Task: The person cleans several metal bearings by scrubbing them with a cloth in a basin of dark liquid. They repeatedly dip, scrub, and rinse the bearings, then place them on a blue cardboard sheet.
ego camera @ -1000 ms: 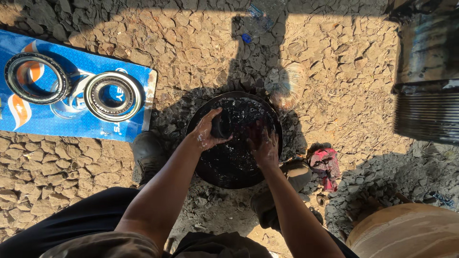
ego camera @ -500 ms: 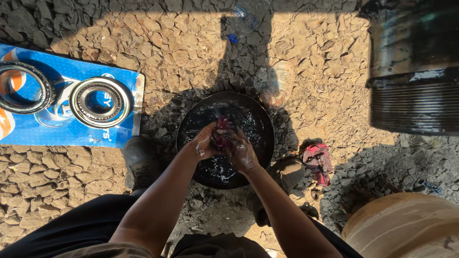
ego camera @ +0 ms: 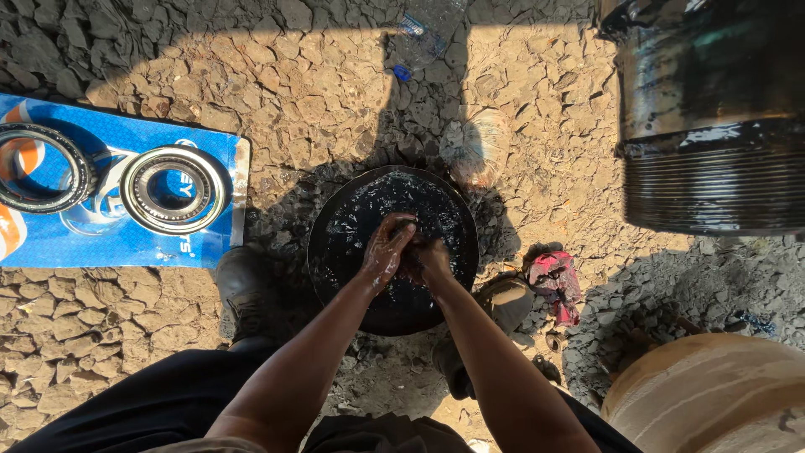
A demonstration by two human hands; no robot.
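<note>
Cracked, dry ground (ego camera: 335, 92) is filling the view, sunlit in the middle and shaded at the far left. At the far right a big black cylinder (ego camera: 713, 117) with a ribbed, threaded lower band is standing, glistening as if oiled; at the near right a rounded tan drum (ego camera: 713, 394) is showing. On the left a blue printed sheet (ego camera: 126, 235) is lying flat, carrying two steel roller bearings, one ring (ego camera: 38, 168) at the left edge and another (ego camera: 173, 189) just right of it.

In the middle a round black pan (ego camera: 335, 252) is sitting on the ground, holding dark, shiny liquid. Both hands are working over it: the left hand (ego camera: 386, 247) and the right hand (ego camera: 429, 258) are pressing together, fingers curled around each other, wet and blackened. Whether anything is being gripped between them I cannot tell; nothing is showing past the fingers. A red rag (ego camera: 555, 281) is lying crumpled just right of the pan, and a clear plastic bottle (ego camera: 419, 38) is lying far off.

By my judgement the pan is stiff metal and fairly heavy with liquid that would be sloshing; its rim is looking oily and slippery, so both hands at opposite edges, keeping it level, would be suiting it best
</note>
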